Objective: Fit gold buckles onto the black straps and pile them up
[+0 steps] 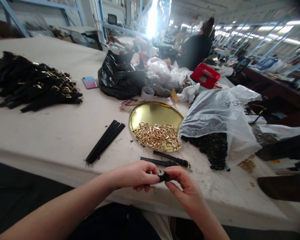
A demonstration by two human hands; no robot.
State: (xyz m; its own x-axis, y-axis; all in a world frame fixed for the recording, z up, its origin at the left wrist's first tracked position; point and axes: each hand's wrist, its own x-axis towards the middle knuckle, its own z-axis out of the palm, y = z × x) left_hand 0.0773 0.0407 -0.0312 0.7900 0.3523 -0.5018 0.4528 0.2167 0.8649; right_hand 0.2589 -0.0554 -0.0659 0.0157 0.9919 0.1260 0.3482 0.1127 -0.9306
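Note:
Near the table's front edge my left hand (145,176) is closed around a black strap (162,177), whose short end shows between my hands. My right hand (181,183) pinches that end between thumb and fingers. Two black straps with gold buckles (171,158) lie just beyond my hands. Behind them, a round gold tray (150,111) bears a heap of small gold buckles (157,135). Flat black strips (105,141) lie in a bundle on the left. The rest of the held strap is hidden by my fingers.
A large pile of buckled black straps (37,83) and a phone (90,82) lie at the left. Behind the tray stand a black plastic bag (121,75) and a tape roll (147,92). On the right, a clear bag (215,113) covers small black pieces (215,150). A person (197,46) stands farther back.

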